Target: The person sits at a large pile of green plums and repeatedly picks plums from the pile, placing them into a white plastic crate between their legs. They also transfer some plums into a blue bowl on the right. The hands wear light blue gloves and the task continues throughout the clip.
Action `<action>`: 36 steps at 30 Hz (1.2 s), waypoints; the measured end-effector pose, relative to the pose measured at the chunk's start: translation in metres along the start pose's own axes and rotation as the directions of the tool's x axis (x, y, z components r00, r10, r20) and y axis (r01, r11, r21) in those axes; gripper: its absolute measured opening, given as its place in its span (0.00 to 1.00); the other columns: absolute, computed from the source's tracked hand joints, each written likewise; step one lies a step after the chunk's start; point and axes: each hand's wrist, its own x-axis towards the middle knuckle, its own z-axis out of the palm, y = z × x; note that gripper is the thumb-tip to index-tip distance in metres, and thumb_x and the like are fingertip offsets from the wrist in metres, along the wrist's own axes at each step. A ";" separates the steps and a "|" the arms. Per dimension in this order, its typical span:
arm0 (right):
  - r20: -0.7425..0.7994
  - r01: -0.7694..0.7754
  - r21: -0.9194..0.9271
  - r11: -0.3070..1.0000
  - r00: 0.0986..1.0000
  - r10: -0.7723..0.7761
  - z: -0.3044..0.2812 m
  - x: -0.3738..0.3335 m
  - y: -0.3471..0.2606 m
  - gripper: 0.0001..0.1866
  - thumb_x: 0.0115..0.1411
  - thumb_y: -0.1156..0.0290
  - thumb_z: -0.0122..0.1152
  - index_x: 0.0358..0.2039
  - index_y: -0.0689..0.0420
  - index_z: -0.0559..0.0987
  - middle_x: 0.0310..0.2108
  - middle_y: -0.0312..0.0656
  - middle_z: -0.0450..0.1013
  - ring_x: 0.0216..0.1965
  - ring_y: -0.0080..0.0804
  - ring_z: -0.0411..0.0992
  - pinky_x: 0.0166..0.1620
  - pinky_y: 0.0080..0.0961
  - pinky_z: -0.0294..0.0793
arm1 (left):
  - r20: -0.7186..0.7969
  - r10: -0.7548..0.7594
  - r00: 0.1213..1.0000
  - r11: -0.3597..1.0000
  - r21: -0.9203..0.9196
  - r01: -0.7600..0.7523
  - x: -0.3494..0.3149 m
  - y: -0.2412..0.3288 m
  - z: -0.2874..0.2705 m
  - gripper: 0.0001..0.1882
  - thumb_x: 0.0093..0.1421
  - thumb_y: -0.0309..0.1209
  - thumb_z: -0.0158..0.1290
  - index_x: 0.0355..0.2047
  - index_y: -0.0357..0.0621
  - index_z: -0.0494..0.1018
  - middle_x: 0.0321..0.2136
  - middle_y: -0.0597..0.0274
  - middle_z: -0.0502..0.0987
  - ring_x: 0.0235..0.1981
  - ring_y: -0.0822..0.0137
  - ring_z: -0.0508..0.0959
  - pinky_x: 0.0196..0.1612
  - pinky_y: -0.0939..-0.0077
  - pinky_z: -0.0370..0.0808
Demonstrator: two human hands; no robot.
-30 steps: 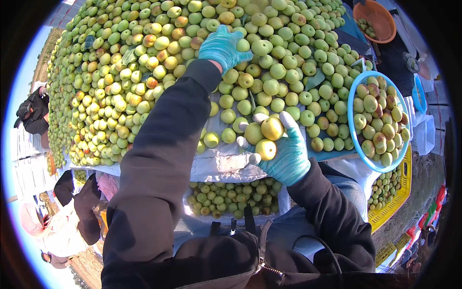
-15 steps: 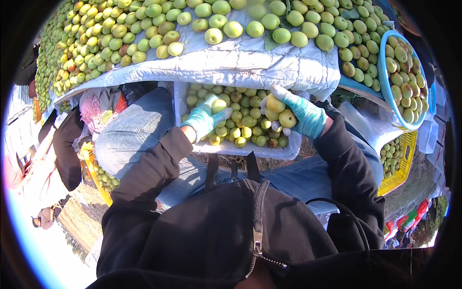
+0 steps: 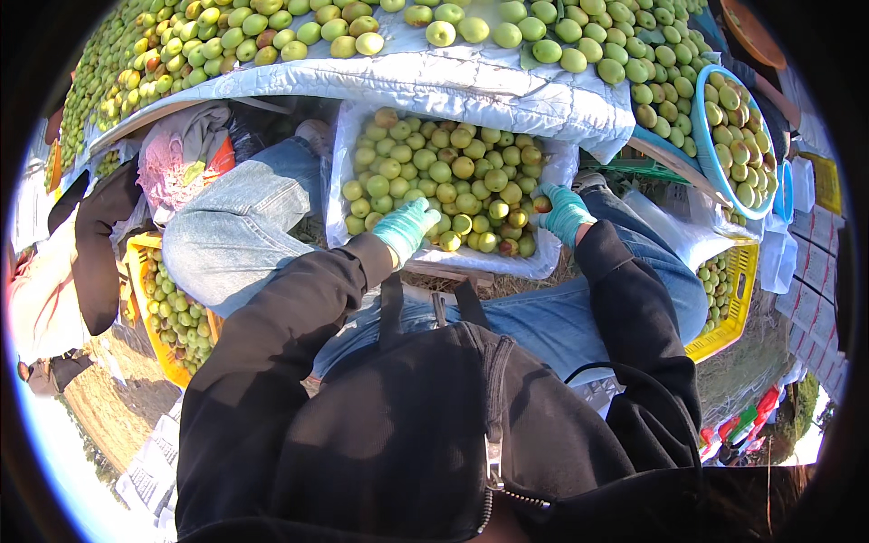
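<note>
A white, plastic-lined crate (image 3: pixel 340 223) between my knees is filled with green and yellowish jujubes (image 3: pixel 463 168), some blushed brown. My left hand (image 3: pixel 407 226), in a teal glove with pale fingertips, rests over the near left of the pile. Its fingers stretch to the right among the fruit, and none shows in its grasp. At the crate's right wall, my right hand (image 3: pixel 568 215), gloved alike, has its fingers bent around a reddish jujube (image 3: pixel 541 204). Part of that grip is hidden.
Beyond the crate, a white quilted cover (image 3: pixel 489 90) edges a sloping surface heaped with jujubes. A blue-rimmed basket (image 3: pixel 701 127) of fruit stands at the right. Yellow crates (image 3: pixel 747 288) flank my legs. Pink and grey cloths (image 3: pixel 176 163) lie at the left.
The several jujubes in my right hand are down to one at its fingertips, by the crate wall. The jujube at my left hand has left its grasp. More of the crate now shows.
</note>
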 end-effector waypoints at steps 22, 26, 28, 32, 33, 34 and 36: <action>0.013 0.506 0.213 0.836 0.854 -0.520 -0.062 0.000 -0.137 0.28 0.57 0.60 0.62 0.56 0.54 0.68 0.46 0.48 0.69 0.46 0.43 0.71 0.49 0.34 0.72 | -0.514 0.447 0.732 0.894 0.264 -0.361 -0.028 0.081 -0.145 0.13 0.60 0.34 0.53 0.44 0.45 0.74 0.38 0.53 0.76 0.41 0.51 0.76 0.45 0.61 0.73; -0.065 0.589 0.204 0.782 0.805 -0.590 -0.092 -0.001 -0.139 0.21 0.58 0.61 0.61 0.50 0.56 0.73 0.39 0.47 0.72 0.41 0.45 0.73 0.46 0.35 0.73 | -0.757 0.488 0.434 0.872 0.451 -0.192 0.051 0.104 -0.250 0.18 0.61 0.34 0.52 0.51 0.44 0.70 0.44 0.48 0.74 0.47 0.51 0.73 0.50 0.62 0.70; -0.172 0.602 0.161 0.782 0.797 -0.579 -0.100 0.008 -0.140 0.20 0.56 0.62 0.62 0.47 0.58 0.74 0.37 0.48 0.72 0.39 0.47 0.73 0.43 0.37 0.73 | -0.798 0.351 0.490 0.908 0.417 0.028 0.083 0.112 -0.279 0.25 0.60 0.38 0.53 0.57 0.48 0.65 0.47 0.44 0.72 0.49 0.49 0.72 0.53 0.62 0.69; -0.195 0.616 0.027 0.787 0.776 -0.600 -0.112 0.020 -0.139 0.20 0.56 0.62 0.61 0.45 0.59 0.74 0.38 0.49 0.72 0.41 0.48 0.72 0.44 0.38 0.72 | -0.828 0.115 0.549 0.853 0.366 0.372 0.117 0.141 -0.301 0.33 0.55 0.51 0.56 0.59 0.60 0.63 0.49 0.46 0.67 0.48 0.50 0.69 0.49 0.55 0.71; -0.173 0.615 0.006 0.788 0.777 -0.605 -0.113 0.021 -0.139 0.20 0.57 0.60 0.60 0.47 0.58 0.73 0.39 0.49 0.72 0.42 0.48 0.72 0.45 0.38 0.72 | -0.812 0.098 0.575 0.815 0.397 0.421 0.120 0.149 -0.303 0.33 0.55 0.53 0.55 0.59 0.61 0.63 0.48 0.46 0.67 0.49 0.51 0.69 0.48 0.54 0.71; -0.179 0.640 -0.003 0.768 0.756 -0.630 -0.115 0.023 -0.139 0.20 0.57 0.60 0.59 0.47 0.57 0.73 0.40 0.49 0.72 0.42 0.48 0.72 0.45 0.38 0.72 | -0.795 0.128 0.593 0.814 0.425 0.395 0.122 0.156 -0.303 0.31 0.55 0.54 0.55 0.57 0.61 0.64 0.46 0.46 0.67 0.48 0.49 0.70 0.46 0.55 0.72; -0.175 0.679 -0.008 0.734 0.722 -0.669 -0.117 0.025 -0.139 0.21 0.58 0.60 0.58 0.49 0.56 0.72 0.41 0.49 0.72 0.44 0.48 0.72 0.47 0.38 0.72 | -0.773 0.089 0.628 0.818 0.417 0.396 0.128 0.168 -0.301 0.31 0.55 0.53 0.55 0.57 0.58 0.64 0.46 0.42 0.66 0.48 0.46 0.70 0.48 0.54 0.72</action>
